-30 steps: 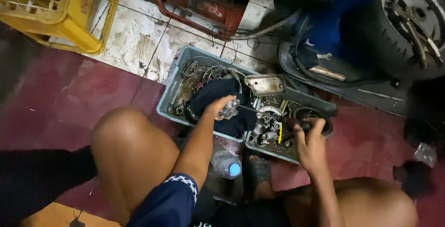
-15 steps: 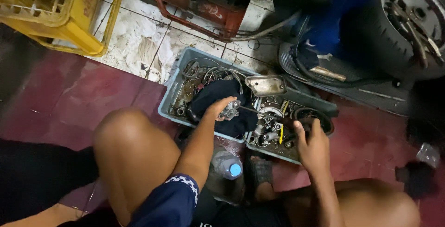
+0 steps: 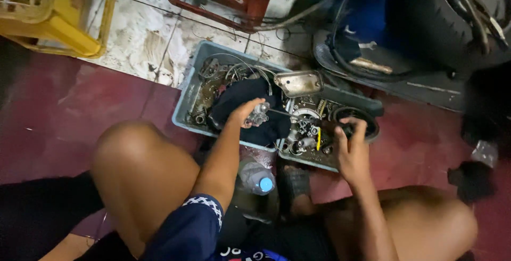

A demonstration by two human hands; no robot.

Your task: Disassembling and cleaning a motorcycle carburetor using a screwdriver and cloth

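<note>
Over the grey parts tray [image 3: 187, 101], left hand [image 3: 246, 113] is clamping a small metal part [image 3: 261, 113], likely rigid, greasy, best gripped by its body, while right hand [image 3: 351, 146] is gripping a screwdriver [image 3: 330, 127].

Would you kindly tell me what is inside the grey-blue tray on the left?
Inside the grey-blue tray lie coiled wires, small metal parts and a dark cloth. The left hand rests on the cloth; whatever lies beneath it is hidden.

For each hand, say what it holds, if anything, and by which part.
The left hand grips a small metal engine part around its body. The right hand grips a tool's dark handle, its thin shaft reaching to that part.
</note>
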